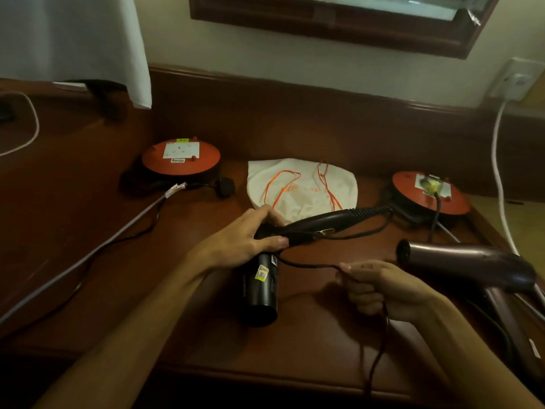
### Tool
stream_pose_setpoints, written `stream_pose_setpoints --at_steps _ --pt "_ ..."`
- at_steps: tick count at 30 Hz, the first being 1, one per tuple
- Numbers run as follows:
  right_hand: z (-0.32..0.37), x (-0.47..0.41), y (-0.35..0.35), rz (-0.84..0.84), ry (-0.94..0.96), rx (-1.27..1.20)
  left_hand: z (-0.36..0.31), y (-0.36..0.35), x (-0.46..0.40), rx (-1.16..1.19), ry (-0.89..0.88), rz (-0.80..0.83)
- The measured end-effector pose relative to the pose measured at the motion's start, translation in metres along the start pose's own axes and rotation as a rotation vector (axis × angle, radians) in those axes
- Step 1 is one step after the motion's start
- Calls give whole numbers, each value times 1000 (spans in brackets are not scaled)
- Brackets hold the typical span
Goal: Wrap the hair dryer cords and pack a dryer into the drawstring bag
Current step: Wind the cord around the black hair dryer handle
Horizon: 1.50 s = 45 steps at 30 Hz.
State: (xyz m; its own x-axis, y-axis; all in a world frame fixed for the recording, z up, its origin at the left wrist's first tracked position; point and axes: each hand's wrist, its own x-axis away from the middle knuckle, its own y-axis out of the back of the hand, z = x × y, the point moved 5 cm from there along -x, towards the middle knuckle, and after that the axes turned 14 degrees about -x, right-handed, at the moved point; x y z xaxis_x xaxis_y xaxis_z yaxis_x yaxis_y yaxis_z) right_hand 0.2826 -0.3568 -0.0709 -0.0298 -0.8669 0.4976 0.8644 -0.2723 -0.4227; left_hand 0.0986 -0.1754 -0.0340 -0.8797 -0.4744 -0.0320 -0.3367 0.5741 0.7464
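My left hand [244, 240] grips a black hair dryer [262, 287] where barrel meets handle; the barrel points toward me and the handle stretches right. Its black cord [309, 265] loops back along the handle and runs into my right hand [380, 287], which is closed on it; the rest of the cord drops below that hand. A white drawstring bag [298, 184] with orange strings lies flat just behind the dryer. A second, purple hair dryer [460, 261] lies on the desk at the right, beyond my right hand.
Two orange cable reels stand on the brown desk [191, 290]: one at back left [181, 157], one at back right [427, 191] with a plug in it. A grey cable [88, 255] crosses the left side. A white cable [498, 160] hangs from a wall socket at right.
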Motion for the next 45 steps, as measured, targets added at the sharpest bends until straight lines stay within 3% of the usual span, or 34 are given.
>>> stream_pose_setpoints --at_steps 3,8,12,17,22,24,27,31,33,38,45 --pt "-11 17 7 51 -12 -29 1 4 4 80 -28 -45" --pt "-34 29 8 0 -50 -133 -3 5 7 97 -75 -57" --pt "5 13 19 -201 21 310 -7 3 12 90 -90 -23" --pt "69 -34 4 -268 242 991 -27 -10 10 -140 -100 91" --pt "99 -43 -25 -216 269 1142 -48 -25 -7 -443 -23 214" --pt "108 -28 -45 -129 251 1102 -53 -30 -12 -483 30 228" --pt "97 6 -78 125 53 1122 -53 -35 -20 -495 74 188" --pt "69 44 -93 355 -142 1024 -37 -23 -23 -348 60 122" --pt "51 47 -90 342 -82 1025 -27 -13 -23 -211 70 95" --pt "-5 28 -80 105 377 1321 -17 1 -12 -45 18 65" --pt "-36 -13 -58 -96 504 1649 -19 -1 -10 -93 -82 48"
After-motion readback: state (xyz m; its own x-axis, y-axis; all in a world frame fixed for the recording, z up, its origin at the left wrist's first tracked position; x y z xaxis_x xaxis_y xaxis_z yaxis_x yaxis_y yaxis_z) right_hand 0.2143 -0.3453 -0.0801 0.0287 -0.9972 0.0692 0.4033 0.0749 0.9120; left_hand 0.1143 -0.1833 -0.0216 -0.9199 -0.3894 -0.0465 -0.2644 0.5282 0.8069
